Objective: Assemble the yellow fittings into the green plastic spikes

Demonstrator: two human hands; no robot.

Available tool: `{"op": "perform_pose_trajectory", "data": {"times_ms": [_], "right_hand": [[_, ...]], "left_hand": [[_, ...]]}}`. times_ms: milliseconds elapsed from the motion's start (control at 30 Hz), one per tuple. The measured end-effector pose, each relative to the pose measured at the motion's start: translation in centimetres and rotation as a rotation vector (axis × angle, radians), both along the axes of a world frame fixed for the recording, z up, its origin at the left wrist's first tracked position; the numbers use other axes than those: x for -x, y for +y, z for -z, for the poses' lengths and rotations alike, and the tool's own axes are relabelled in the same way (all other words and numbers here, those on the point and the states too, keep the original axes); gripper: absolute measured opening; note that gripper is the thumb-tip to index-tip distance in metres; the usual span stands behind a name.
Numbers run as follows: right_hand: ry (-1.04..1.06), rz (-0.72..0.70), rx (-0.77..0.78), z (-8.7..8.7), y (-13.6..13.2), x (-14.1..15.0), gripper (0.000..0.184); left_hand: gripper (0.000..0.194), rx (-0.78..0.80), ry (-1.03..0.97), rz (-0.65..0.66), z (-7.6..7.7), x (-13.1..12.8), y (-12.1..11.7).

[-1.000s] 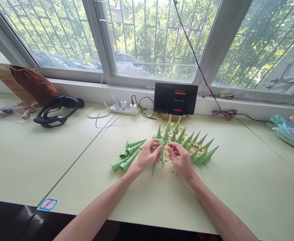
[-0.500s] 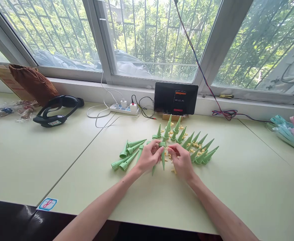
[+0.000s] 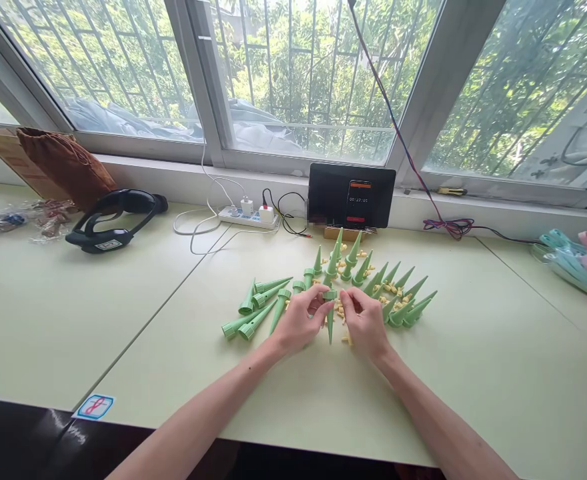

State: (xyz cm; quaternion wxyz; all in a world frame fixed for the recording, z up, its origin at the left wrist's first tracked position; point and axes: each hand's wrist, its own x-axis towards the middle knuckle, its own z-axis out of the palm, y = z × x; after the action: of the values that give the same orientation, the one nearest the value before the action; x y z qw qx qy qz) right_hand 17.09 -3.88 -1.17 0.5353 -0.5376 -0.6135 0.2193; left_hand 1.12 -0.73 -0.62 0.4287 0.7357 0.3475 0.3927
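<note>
My left hand [image 3: 301, 321] pinches the wide ringed end of a green cone-shaped spike [image 3: 330, 315] that hangs point-down above the table. My right hand [image 3: 365, 321] is closed beside it, fingertips pinched near the spike's top on something too small to name. Small yellow pieces [image 3: 391, 288] lie scattered among several upright green spikes [image 3: 353, 263] behind my hands. To the left, a group of green spikes [image 3: 256, 308] lies flat on the table.
A pale green table [image 3: 123, 313] with a seam runs under everything. At the back stand a phone with a timer [image 3: 357, 201] on a dark stand, a power strip [image 3: 247, 217] with cables, black headphones [image 3: 113, 223], a brown bag [image 3: 66, 167], and pastel clips [image 3: 573, 263] far right.
The held spike has shifted slightly right and lower with my hands. Another spike that my left hand covered now lies on the table to its left.
</note>
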Motion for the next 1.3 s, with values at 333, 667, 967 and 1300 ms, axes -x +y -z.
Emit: {"op": "perform_pose_trajectory", "data": {"times_ms": [333,667,967,1300], "right_hand": [[0.096,-0.012,0.088,-0.4,-0.2,0.1,0.022],[0.05,-0.081,0.061,-0.3,-0.1,0.1,0.024],[0.007,-0.147,0.067,0.1,0.2,-0.1,0.026],[-0.115,-0.146,0.051,0.1,0.3,-0.3,0.029]], "left_hand": [[0.023,-0.049,0.029,-0.01,0.0,-0.1,-0.4],[0.03,0.235,-0.214,0.003,-0.6,-0.2,0.3],[0.035,0.324,-0.277,-0.016,-0.8,0.1,0.5],[0.037,0.294,-0.239,-0.027,-0.8,0.0,0.4]]}}
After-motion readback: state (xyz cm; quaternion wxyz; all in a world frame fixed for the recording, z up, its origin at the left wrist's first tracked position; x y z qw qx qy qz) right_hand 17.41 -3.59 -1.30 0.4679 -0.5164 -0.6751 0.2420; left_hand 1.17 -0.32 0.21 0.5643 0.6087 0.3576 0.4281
